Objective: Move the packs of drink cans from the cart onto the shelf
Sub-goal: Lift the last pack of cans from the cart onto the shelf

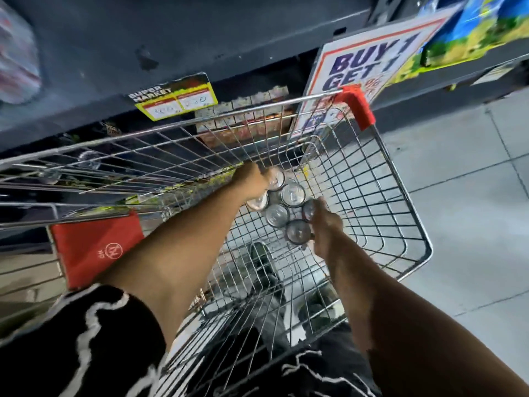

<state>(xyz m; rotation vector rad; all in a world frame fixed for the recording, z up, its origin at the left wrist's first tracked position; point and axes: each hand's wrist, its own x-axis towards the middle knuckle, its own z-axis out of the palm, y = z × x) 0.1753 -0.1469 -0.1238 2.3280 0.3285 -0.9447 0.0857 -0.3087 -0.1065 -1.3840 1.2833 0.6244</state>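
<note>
Both hands clamp one pack [286, 207] of cans from opposite sides: left hand [253, 181] on its far-left edge, fingers wrapped over the can tops; right hand [325, 229] on the near-right edge, fingers curled round the end cans. Grip is snug on the pack, no gap showing. Approx six silver can tops visible, two rows, w/ the pack low inside the cart [412, 224], at or just above the wire floor; can't tell if it's lifted.

Cart is wire mesh, w/ a red corner guard [359, 108] at the far rim and a red flap [94, 247] at the near-left. Person's dark patterned sleeves at bottom of frame; shoes show through the mesh below.

Beyond the cart: dark grey shelf [171, 53], edge carrying a yellow price tag [174, 98]. Cartons [243, 110] sit on the level below, seen through the wire. A "BUY 1 GET 1" sign [369, 64] hangs right of the tag; blue-green packs [469, 32] top right. Floor [472, 167] is pale grey tile. Lighting dim, edges blurred.
</note>
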